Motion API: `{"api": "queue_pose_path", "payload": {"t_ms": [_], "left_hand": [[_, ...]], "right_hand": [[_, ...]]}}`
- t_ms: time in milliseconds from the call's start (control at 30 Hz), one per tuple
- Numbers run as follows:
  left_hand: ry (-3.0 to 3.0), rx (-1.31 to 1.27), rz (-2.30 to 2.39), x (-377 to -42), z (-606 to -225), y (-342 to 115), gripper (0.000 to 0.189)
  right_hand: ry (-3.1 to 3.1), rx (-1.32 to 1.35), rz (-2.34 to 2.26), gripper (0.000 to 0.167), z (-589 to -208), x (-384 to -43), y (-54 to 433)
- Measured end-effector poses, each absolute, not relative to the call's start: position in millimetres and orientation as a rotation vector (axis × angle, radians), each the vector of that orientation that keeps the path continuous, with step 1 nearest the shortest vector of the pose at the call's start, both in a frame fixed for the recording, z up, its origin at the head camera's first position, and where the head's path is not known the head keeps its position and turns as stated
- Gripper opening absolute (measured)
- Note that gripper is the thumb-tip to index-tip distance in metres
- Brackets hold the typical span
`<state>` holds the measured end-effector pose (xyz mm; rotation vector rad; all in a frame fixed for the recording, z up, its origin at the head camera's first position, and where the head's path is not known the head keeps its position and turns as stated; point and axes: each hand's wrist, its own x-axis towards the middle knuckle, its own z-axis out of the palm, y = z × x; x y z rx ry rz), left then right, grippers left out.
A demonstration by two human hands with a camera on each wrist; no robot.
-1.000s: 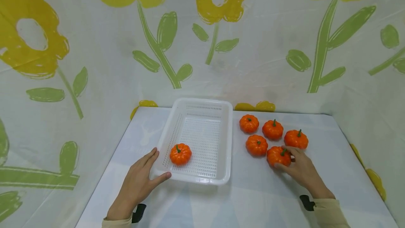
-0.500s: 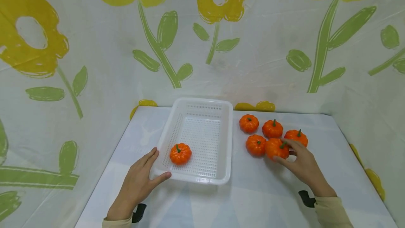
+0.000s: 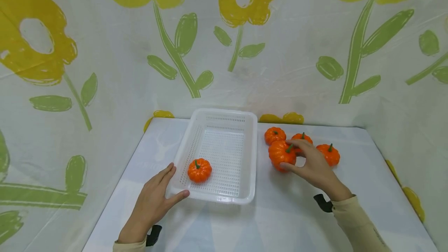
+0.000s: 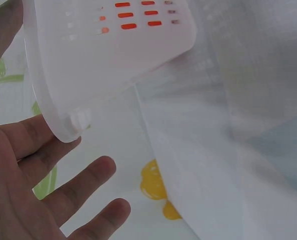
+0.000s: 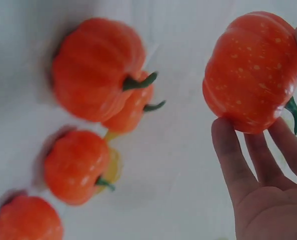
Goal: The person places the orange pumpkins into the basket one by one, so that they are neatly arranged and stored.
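Left hand (image 3: 150, 202) spread, fingers nearly straight, touching white basket (image 3: 224, 199) at its near left corner. Right hand (image 3: 313, 168) pinches held pumpkin (image 3: 280, 155), orange, lifted right of basket. Basket pumpkin (image 3: 200, 170) sits inside, near left; loose pumpkins (image 3: 328, 155) on surface (image 3: 280, 221), right.

Both sleeves (image 3: 357, 224) are beige, the wrist pieces (image 3: 153, 236) black.

Round the held pumpkin (image 3: 281, 154) I see the back pumpkin (image 3: 274, 134) blocking eleven o'clock, the middle pumpkin (image 3: 305, 137) two, the outer pumpkin (image 3: 330, 155) three; bare tabletop (image 3: 280, 217) offers passage at six; the basket (image 3: 253, 158) walls off nine; inside, a lone pumpkin (image 3: 200, 170) fills eight, the left hand (image 3: 153, 201) flanking outside; twelve to five is free.
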<state>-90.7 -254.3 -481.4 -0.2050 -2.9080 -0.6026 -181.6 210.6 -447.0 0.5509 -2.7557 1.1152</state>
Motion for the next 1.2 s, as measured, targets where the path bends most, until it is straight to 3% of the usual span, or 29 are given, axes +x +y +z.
{"api": "queue_pose_path", "payload": {"t_ms": [400, 700, 1200], "left_hand": [[-2.929, -0.189, -0.597, -89, -480, -254, 0.099], [-2.928, -0.192, -0.577, -89, -479, -253, 0.098], [-2.951, -0.165, -0.547, -92, -478, -252, 0.1]], "right_hand": [[-2.717, 0.909, 1.078, 0.071, -435, -205, 144], [-2.824, 1.03, 1.049, 0.075, -431, -226, 105], [-2.972, 1.349, 0.632, 0.064, -468, -219, 56]]}}
